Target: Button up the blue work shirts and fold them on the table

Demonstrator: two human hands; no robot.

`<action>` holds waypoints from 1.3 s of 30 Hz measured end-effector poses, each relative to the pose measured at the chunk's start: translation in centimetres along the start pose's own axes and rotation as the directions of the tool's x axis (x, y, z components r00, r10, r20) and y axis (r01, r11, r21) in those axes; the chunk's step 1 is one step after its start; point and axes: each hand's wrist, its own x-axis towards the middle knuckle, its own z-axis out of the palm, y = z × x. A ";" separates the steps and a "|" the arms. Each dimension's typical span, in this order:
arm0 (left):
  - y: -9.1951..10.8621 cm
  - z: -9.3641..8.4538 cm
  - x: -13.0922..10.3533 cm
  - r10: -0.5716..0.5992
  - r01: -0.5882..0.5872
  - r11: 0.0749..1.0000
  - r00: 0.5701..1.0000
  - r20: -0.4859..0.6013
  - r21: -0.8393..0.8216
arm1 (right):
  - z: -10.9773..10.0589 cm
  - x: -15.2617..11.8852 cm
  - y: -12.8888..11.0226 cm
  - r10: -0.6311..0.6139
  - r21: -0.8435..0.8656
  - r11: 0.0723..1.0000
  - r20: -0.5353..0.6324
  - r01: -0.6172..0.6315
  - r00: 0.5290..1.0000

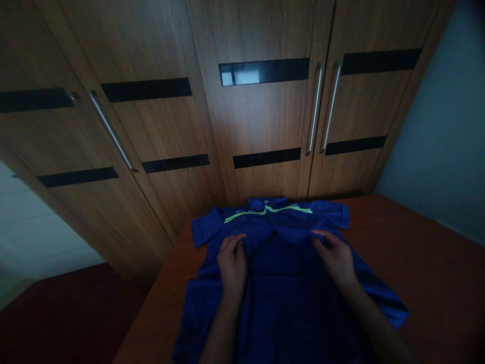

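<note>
A blue short-sleeved garment (288,258) with bright yellow-green stripes across its chest lies spread on a reddish-brown table (428,273), its collar at the far edge. The front is parted in the middle, showing darker cloth inside. My left hand (233,260) pinches the left front edge between thumb and fingers. On the other side, my right hand (335,253) grips the right front edge the same way. Both hands are below the stripes, with the parted front between them. The lower part of the garment runs out of view at the bottom.
A wooden wardrobe (261,116) with dark strips and long metal handles stands right behind the table. A pale wall (447,136) is on the right. At the lower left the dark red floor lies beyond the table's left edge.
</note>
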 end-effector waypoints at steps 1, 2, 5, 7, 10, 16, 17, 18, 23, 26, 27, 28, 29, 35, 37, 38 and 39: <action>-0.1 -0.3 0.2 -0.006 0.006 1.000 1.000 -0.005 0.016 | -0.5 0.4 0.3 -0.013 -0.053 0.998 0.010 0.013 1.000; -0.2 -0.5 0.2 -0.012 0.012 0.999 1.000 0.010 0.046 | -1.0 0.7 0.5 -0.029 -0.141 0.989 0.038 0.034 0.999; -0.1 -0.3 -0.2 -0.062 0.021 0.975 0.982 0.178 0.223 | -1.6 1.2 0.1 -0.053 -0.505 0.848 0.221 0.161 0.974; 0.0 0.1 -0.7 -0.143 0.005 0.920 0.935 0.323 0.391 | -1.5 1.1 -1.0 -0.044 -0.669 0.694 0.327 0.264 0.944; 0.2 0.7 -1.3 -0.228 -0.073 0.813 0.873 0.431 0.578 | -0.3 0.8 -3.5 -0.124 -0.701 0.603 0.388 0.380 0.913; 1.1 0.7 -1.4 -0.187 -0.154 0.746 0.885 0.425 0.648 | 4.3 0.5 -6.2 -0.312 -0.412 0.728 0.512 0.547 0.800; 1.4 0.5 -1.4 -0.176 -0.159 0.747 0.889 0.422 0.646 | 5.0 0.5 -6.0 -0.301 -0.399 0.749 0.507 0.529 0.808; 1.7 0.4 -1.5 -0.160 -0.165 0.747 0.895 0.416 0.644 | 5.7 0.5 -5.6 -0.278 -0.395 0.772 0.494 0.497 0.824; 4.5 1.1 -2.3 0.060 -0.304 0.779 0.907 0.416 0.549 | 7.5 0.6 -2.9 -0.221 -0.276 0.899 0.386 0.340 0.896; 5.7 2.9 -2.6 0.197 -0.417 0.812 0.854 0.481 0.409 | 7.5 0.7 -2.1 -0.262 -0.143 0.936 0.322 0.321 0.910; 5.7 3.6 -2.5 0.212 -0.424 0.823 0.847 0.488 0.378 | 7.4 0.8 -2.0 -0.270 -0.109 0.944 0.298 0.313 0.916; 5.5 4.3 -2.4 0.214 -0.416 0.837 0.847 0.487 0.356 | 7.3 0.8 -2.0 -0.270 -0.081 0.950 0.273 0.302 0.923; 5.1 5.0 -2.2 0.206 -0.397 0.852 0.854 0.478 0.342 | 7.2 0.9 -2.0 -0.267 -0.060 0.955 0.249 0.290 0.931; 1.8 7.3 -0.7 0.145 -0.289 0.908 0.895 0.422 0.302 | 6.8 0.9 -2.3 -0.235 0.092 0.971 0.203 0.221 0.950; 1.3 7.3 -0.4 0.133 -0.273 0.912 0.903 0.408 0.308 | 6.7 1.0 -2.3 -0.234 0.144 0.968 0.230 0.205 0.945; 1.2 7.3 -0.2 0.123 -0.268 0.909 0.904 0.410 0.320 | 6.7 1.0 -2.3 -0.245 0.160 0.965 0.250 0.209 0.937; 1.2 7.2 -0.1 0.109 -0.266 0.903 0.902 0.417 0.338 | 6.7 1.0 -2.3 -0.262 0.169 0.960 0.270 0.222 0.926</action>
